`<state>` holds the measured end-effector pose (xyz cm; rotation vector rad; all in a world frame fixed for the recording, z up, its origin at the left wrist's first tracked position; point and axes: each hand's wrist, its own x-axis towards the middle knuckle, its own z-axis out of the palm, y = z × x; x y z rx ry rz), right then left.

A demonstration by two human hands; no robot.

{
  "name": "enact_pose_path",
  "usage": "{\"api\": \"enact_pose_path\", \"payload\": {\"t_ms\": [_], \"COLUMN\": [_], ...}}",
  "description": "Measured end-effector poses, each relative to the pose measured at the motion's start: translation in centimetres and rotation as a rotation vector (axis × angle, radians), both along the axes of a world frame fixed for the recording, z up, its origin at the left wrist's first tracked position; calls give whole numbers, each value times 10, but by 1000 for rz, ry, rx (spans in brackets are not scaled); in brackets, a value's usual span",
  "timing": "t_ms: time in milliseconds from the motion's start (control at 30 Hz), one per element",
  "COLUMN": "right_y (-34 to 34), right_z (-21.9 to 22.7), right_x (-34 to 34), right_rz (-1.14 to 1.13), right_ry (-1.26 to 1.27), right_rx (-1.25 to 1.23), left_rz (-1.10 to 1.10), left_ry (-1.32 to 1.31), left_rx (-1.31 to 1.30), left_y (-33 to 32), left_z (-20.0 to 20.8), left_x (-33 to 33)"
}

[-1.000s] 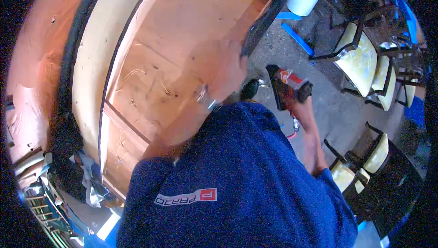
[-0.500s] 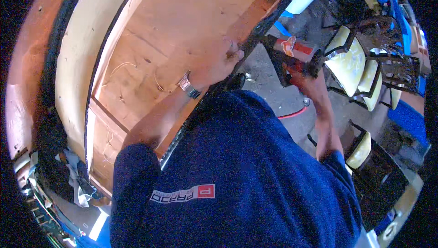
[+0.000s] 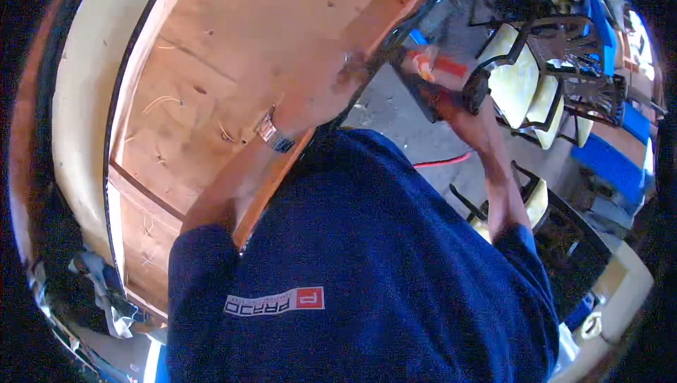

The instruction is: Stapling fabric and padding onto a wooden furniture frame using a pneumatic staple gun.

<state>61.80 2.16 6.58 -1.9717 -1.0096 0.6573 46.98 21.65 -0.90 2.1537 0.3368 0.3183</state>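
A furniture piece with a bare wooden inside lies across the left and middle of the view. Black fabric runs along its right-hand rim. My left hand, a metal watch at the wrist, is at this rim with its fingers curled against the fabric edge; the fingertips are blurred. Just across the rim, my right hand grips a red and black staple gun by its handle. The gun's front end points toward the rim beside my left fingers. Motion smears the gun, and whether its tip touches the fabric cannot be made out.
Dark-framed chairs with pale yellow seats stand close on the right. A red hose lies on the grey floor. Cream padding curves along the piece's far left side, and blue material lies beyond the chairs.
The whole view has shifted, so the wooden piece, chairs and hose sit further left. Both hands keep about the same places at the rim, the staple gun still in my right hand.
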Motion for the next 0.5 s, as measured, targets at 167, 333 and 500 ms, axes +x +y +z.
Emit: {"api": "enact_pose_path", "payload": {"t_ms": [167, 333, 500], "right_y": [-2, -7, -12], "right_z": [5, -4, -11], "right_x": [-21, -36, -34], "right_rz": [29, 93, 38], "right_ry": [-46, -249, -137], "right_rx": [-132, -18, -128], "left_rz": [-45, -29, -5], "left_ry": [128, 97, 49], "left_rx": [124, 119, 356], "left_y": [0, -14, -22], "left_z": [-4, 16, 21], "left_x": [1, -11, -45]}}
